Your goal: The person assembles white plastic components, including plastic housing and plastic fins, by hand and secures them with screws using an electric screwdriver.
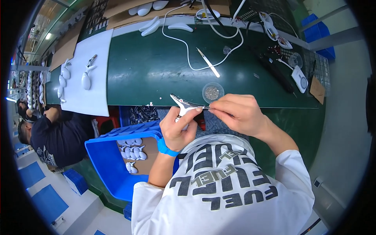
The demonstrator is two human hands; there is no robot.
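Just over the near edge of the green bench, my left hand (178, 131) is closed round a white, branching plastic housing (181, 104) with a dark inner strip. Fingers of my right hand (241, 115) are pinched together at the housing's right tip. Whatever tiny piece may be between them is too small to make out. Close beyond my right fingers stands a small clear round dish (204, 89) of tiny metal pieces. A slim white tool (211, 66) with a pointed tip lies farther back.
A blue bin (102, 166) with white housings on cardboard sits at my left. White sheeting (97, 84) with more housings covers the bench's left. A white cable (184, 45) loops across the back. Rightward lies a black pen-shaped power tool (280, 74). Another person (58, 137) sits far left.
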